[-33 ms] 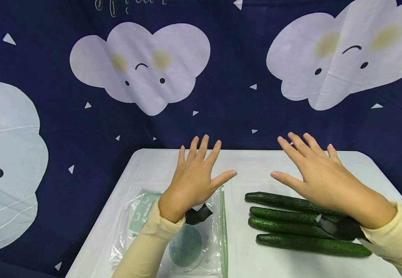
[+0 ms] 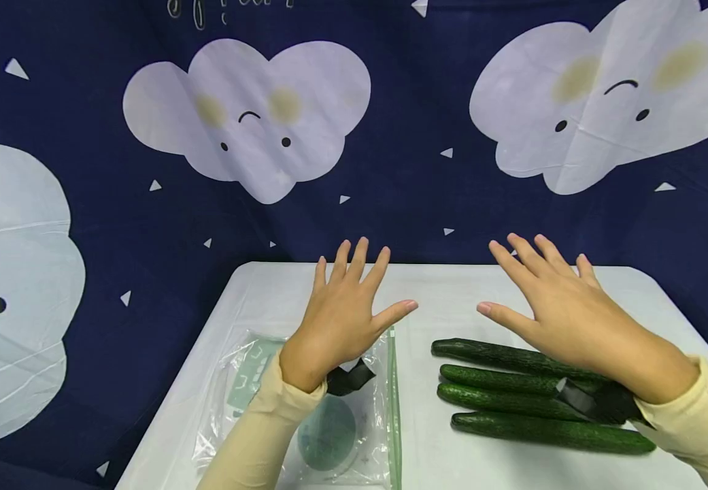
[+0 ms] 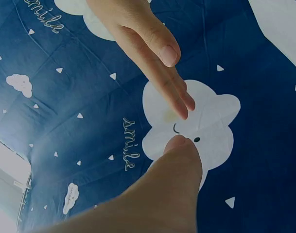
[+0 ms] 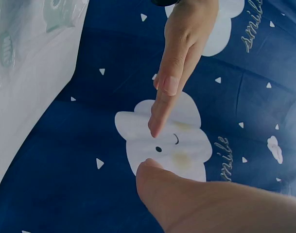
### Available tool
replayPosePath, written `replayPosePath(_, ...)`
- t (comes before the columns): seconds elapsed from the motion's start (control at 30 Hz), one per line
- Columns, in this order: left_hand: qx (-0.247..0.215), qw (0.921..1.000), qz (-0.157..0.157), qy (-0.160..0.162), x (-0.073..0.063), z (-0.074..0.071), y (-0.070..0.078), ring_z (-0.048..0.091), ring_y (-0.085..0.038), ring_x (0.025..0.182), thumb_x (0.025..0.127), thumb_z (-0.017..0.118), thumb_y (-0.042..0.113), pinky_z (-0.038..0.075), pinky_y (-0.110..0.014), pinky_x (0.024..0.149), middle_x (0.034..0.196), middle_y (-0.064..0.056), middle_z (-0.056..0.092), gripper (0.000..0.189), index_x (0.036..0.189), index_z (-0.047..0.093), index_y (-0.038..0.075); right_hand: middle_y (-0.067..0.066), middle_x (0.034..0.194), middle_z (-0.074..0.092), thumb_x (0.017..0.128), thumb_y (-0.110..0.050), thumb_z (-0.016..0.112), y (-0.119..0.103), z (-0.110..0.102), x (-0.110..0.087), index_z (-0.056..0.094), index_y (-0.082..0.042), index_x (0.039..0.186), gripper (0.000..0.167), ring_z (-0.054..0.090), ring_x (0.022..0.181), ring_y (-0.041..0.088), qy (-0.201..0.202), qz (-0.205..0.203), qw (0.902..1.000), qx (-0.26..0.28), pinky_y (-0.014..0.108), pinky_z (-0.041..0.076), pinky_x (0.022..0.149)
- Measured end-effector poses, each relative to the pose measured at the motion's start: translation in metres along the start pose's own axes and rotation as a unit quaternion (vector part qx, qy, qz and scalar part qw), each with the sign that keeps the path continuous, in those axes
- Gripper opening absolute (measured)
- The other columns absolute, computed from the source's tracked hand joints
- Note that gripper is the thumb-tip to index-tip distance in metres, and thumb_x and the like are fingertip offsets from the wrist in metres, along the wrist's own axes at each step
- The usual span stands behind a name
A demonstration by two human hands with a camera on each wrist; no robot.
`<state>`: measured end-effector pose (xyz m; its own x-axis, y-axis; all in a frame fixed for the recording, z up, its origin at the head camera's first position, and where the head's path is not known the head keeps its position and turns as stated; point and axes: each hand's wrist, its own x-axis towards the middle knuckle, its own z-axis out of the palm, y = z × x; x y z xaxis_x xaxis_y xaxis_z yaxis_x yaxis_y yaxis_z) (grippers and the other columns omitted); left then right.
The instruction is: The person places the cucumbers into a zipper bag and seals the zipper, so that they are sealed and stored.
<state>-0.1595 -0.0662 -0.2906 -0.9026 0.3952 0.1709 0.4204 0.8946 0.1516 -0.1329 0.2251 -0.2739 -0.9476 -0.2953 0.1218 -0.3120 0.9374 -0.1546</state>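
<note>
Right of the clear bag (image 2: 327, 435), four cucumbers (image 2: 513, 402) are laid side by side on the counter (image 2: 419, 408).
Above the bag the left hand (image 2: 338, 316) is held, and farther right, above the cucumbers, the right hand (image 2: 558, 306); on both, the fingers are spread apart and nothing is gripped. The cucumbers can be expected to be firm, fairly weighty and perhaps slick, best grasped singly round the middle for balance. The bag is probably light, limp and slippery, best pinched by its green edge (image 2: 394, 408), on the cucumbers' side.
</note>
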Motion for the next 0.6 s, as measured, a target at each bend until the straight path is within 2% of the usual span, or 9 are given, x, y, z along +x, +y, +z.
replayPosePath(0.33, 0.0, 1.0, 0.0, -0.005, -0.001, 0.002, 0.002, 0.004, -0.034, 0.156, 0.096, 0.037, 0.076, 0.005, -0.063, 0.12, 0.17, -0.011, 0.013, 0.087, 0.165, 0.024, 0.024, 0.019, 0.168, 0.015, 0.095, -0.07, 0.051, 0.009, 0.006, -0.002, 0.018, -0.018, 0.166, 0.094, 0.004, 0.153, 0.047, 0.011, -0.005, 0.9999, 0.009, 0.081, 0.002, 0.107)
replayPosePath(0.5, 0.001, 0.9999, -0.013, -0.01, -0.005, 0.006, -0.003, 0.004, -0.033, 0.156, 0.096, 0.037, 0.076, 0.006, -0.063, 0.12, 0.17, -0.01, 0.013, 0.087, 0.165, 0.023, 0.025, 0.02, 0.168, 0.013, 0.096, -0.067, 0.052, 0.021, 0.009, -0.01, 0.014, -0.019, 0.166, 0.093, 0.004, 0.152, 0.048, 0.014, -0.002, 0.9998, 0.016, 0.079, -0.003, 0.108)
replayPosePath(0.6, 0.0, 1.0, -0.006, -0.005, -0.01, 0.011, -0.007, 0.005, -0.033, 0.156, 0.097, 0.037, 0.075, 0.007, -0.063, 0.12, 0.169, -0.01, 0.015, 0.086, 0.164, 0.026, 0.023, 0.02, 0.168, 0.015, 0.096, -0.064, 0.055, 0.033, 0.014, -0.017, 0.016, -0.02, 0.166, 0.092, 0.008, 0.152, 0.048, 0.026, -0.001, 0.9993, 0.028, 0.074, -0.004, 0.113)
